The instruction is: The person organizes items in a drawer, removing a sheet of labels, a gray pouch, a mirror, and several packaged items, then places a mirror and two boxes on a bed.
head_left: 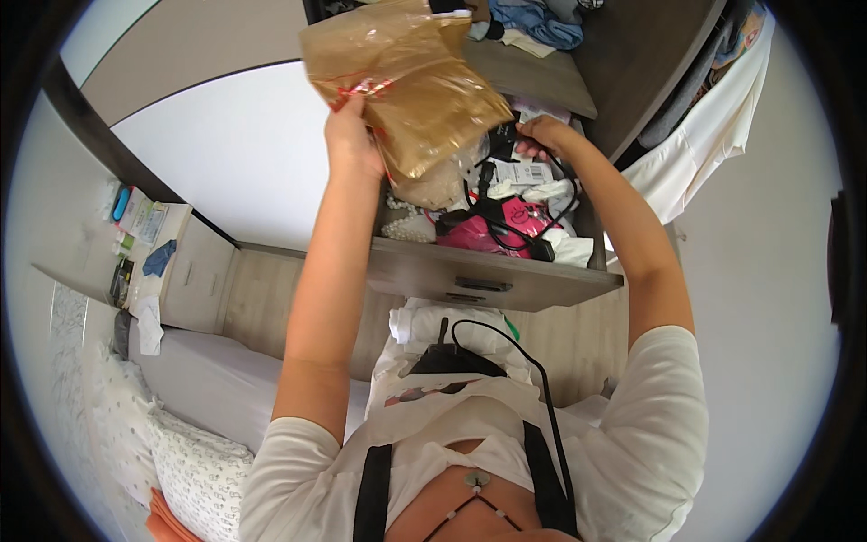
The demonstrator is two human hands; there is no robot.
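Observation:
My left hand grips the lower left edge of a shiny gold plastic bag, lifted over the drawer's left side. Inside the open drawer, my right hand is at the far right with its fingers curled in. Something dark lies at its fingertips, but what it holds is hidden. A black cable loops down from beside that hand across the contents. Beneath lie a bright pink package, a white label, a string of white beads and crumpled clear plastic.
Above the drawer, a shelf holds folded clothes. White fabric hangs at the right. A white sliding door panel stands at the left, near a bedside cabinet and a bed. A black cable runs down my front.

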